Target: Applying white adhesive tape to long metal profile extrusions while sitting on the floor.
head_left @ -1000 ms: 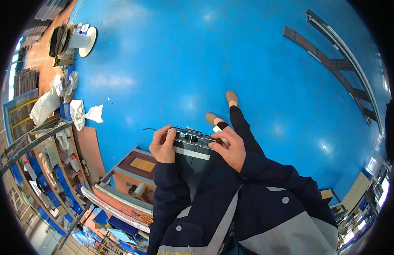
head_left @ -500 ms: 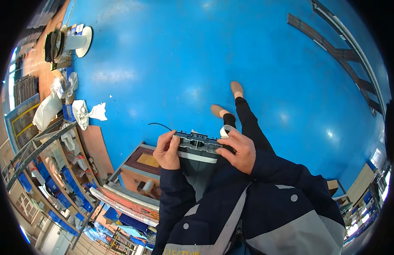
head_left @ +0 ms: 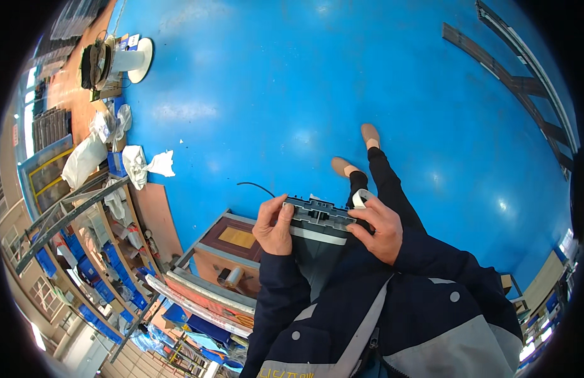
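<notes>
Both my hands hold a grey profile piece [head_left: 320,215] with a slotted, stepped cross-section level in front of my body. My left hand [head_left: 273,228] pinches its left end between thumb and fingers. At the other end, my right hand [head_left: 380,232] has thumb and fingers closed on it. A thin black strip [head_left: 257,186] sticks out past the left fingers. By the right fingers curls a white band [head_left: 361,198]. Just below the profile runs a pale strip [head_left: 319,235] across dark grey material; I cannot tell whether they are joined to it.
Blue floor [head_left: 266,94] spreads ahead of my feet [head_left: 370,133]. On the left stand a shelving rack [head_left: 71,201] with blue bins, white bags [head_left: 85,160] and a white spool [head_left: 141,60]. A wooden cabinet [head_left: 210,261] is close by my left arm. Long dark frames [head_left: 493,66] lie at far right.
The whole scene, my hands and the profile included, has shifted slightly right in view. My grip on the piece looks the same.
</notes>
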Demonstrator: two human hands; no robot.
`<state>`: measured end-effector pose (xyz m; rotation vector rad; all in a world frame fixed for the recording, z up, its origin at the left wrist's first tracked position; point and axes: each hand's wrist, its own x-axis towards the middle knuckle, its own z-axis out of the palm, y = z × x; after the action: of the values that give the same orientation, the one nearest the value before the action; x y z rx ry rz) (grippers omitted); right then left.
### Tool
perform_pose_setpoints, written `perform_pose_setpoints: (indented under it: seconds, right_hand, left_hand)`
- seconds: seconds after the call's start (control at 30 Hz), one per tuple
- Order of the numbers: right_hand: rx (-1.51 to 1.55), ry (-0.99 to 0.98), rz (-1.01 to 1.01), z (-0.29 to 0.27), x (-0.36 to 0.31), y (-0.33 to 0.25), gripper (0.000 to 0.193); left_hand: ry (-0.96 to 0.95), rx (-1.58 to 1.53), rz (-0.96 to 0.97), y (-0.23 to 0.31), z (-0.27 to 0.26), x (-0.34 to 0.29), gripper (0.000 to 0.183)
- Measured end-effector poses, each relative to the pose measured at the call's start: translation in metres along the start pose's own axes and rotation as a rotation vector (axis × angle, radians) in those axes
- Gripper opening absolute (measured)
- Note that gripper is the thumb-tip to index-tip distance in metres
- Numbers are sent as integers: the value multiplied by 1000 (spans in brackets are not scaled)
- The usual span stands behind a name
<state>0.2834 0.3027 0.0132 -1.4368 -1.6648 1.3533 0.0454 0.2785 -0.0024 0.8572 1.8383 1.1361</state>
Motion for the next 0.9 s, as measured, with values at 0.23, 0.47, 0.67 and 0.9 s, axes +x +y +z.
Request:
perform_pose_setpoints:
  seconds: [0.23,0.47,0.67,0.9]
  right_hand:
    - [-55,17,-77,1,1,1,26]
    - [-117,27,-122,2,-1,2,25]
    - [-145,85,-210,1,2,7,23]
    - [-33,69,-114,4,-7,6,25]
  left_hand:
    - [-48,-43,-6,-1,-2,4,19]
    - [-181,231,54,30,-8,15,32]
    - [-328,785,764,68,21,8,53]
    - [-602,785,782,43,27,5,49]
